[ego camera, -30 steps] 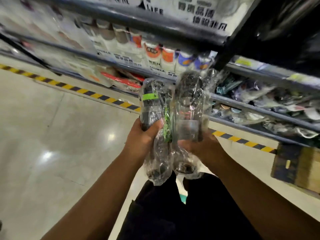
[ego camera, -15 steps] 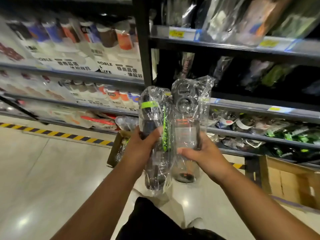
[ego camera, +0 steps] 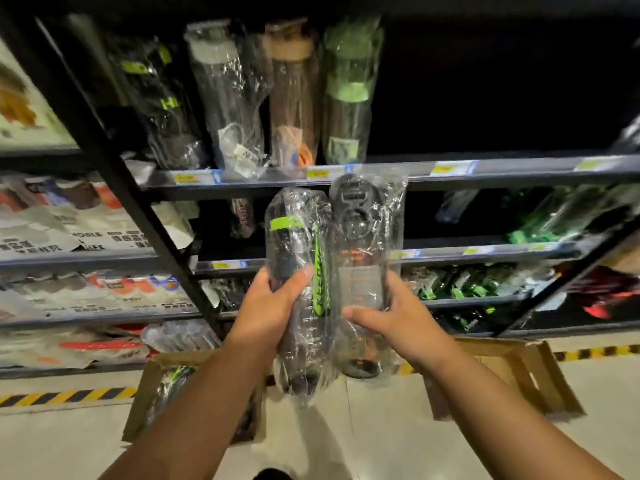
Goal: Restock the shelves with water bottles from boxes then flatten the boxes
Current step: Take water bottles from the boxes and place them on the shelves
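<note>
Dark top shelf (ego camera: 381, 174) carrying four wrapped bottles (ego camera: 232, 98) upright, pale floor (ego camera: 381, 431) with open cardboard boxes (ego camera: 140, 405), striped tape (ego camera: 69, 396).

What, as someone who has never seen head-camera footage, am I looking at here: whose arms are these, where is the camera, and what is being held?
No machine here: a person wears a camera on the head, looking forward and down, so you see their own arms. The left hand grips a plastic-wrapped bottle with a green strap; the right hand grips a second wrapped bottle beside it, both upright. Ahead is a dark shelf bearing four more wrapped bottles. On the floor stand two open cardboard boxes: the left box holds more wrapped bottles; the right box's contents I cannot make out.
</note>
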